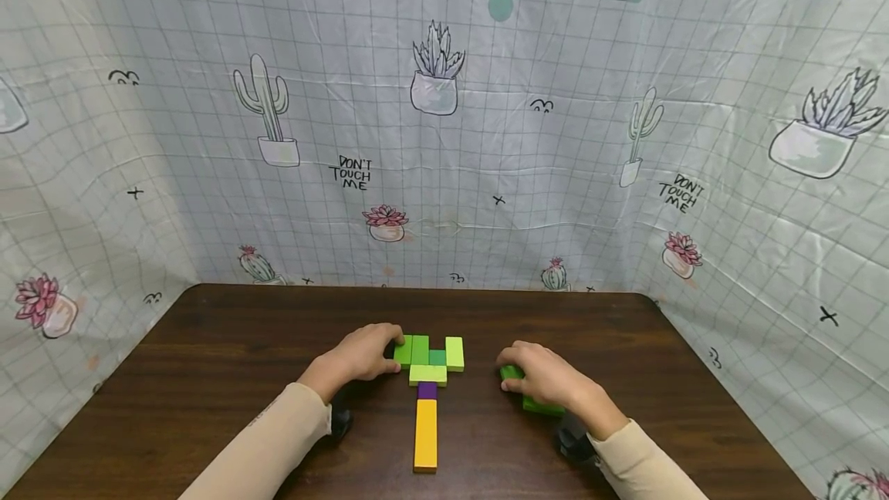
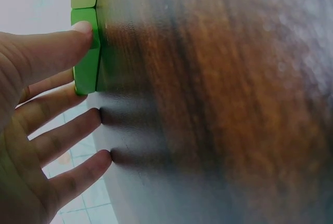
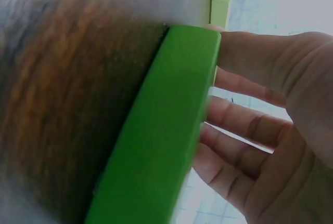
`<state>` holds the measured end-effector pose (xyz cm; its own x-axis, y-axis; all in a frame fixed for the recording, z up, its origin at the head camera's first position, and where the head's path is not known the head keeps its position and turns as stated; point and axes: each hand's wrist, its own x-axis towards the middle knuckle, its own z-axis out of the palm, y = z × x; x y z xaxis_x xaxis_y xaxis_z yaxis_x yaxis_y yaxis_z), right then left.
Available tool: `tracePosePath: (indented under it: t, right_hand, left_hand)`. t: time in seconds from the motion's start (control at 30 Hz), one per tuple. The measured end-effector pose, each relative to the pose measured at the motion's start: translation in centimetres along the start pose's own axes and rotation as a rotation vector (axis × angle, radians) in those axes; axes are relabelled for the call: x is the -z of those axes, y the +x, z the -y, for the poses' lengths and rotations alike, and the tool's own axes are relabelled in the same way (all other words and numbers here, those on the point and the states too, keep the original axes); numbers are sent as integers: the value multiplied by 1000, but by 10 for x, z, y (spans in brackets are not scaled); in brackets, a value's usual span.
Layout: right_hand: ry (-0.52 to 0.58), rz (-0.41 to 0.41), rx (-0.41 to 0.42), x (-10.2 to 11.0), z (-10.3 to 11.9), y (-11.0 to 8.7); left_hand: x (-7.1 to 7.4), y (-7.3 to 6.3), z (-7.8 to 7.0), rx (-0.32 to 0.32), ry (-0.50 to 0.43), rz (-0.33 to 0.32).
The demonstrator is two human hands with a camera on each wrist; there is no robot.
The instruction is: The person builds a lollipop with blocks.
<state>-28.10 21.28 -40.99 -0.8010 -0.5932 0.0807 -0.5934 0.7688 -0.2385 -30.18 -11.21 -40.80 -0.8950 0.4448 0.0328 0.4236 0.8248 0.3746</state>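
Observation:
My left hand [image 1: 361, 353] is at the left end of a group of flat blocks. It pinches the outer green block [image 1: 403, 353] between thumb and forefinger; in the left wrist view the thumb lies on that block's side [image 2: 86, 73] while the other fingers spread toward the tabletop. On the right, my right hand [image 1: 545, 375] grips a green block [image 1: 512, 371], thumb on one side and fingers on the other. More green [image 1: 543, 407] shows beneath that hand; I cannot tell whether it is the same piece. The right wrist view shows a long green block [image 3: 156, 125] along the fingers.
Beside the pinched block lie another green block [image 1: 420, 349], a dark green one [image 1: 437, 357] and light green ones [image 1: 454, 353]. Below them a purple block [image 1: 427, 390] and a long yellow block [image 1: 426, 438] form a line on the brown table [image 1: 243, 346]. A patterned curtain [image 1: 444, 153] surrounds it.

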Motion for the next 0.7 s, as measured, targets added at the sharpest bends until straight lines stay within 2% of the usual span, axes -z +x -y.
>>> tracePosePath:
  t: [0.1, 0.3, 0.47, 0.7]
  right_hand:
    - [7, 9, -49, 2, 1, 0]
    - [-51, -2, -176, 2, 1, 0]
    - [-69, -1, -179, -2, 1, 0]
    - [-66, 2, -131, -1, 2, 1]
  left_hand:
    - [0, 0, 1, -3, 0, -3]
    - [0, 0, 2, -3, -1, -7]
    - [-2, -1, 2, -3, -4, 0]
    - [-1, 0, 2, -9, -2, -2]
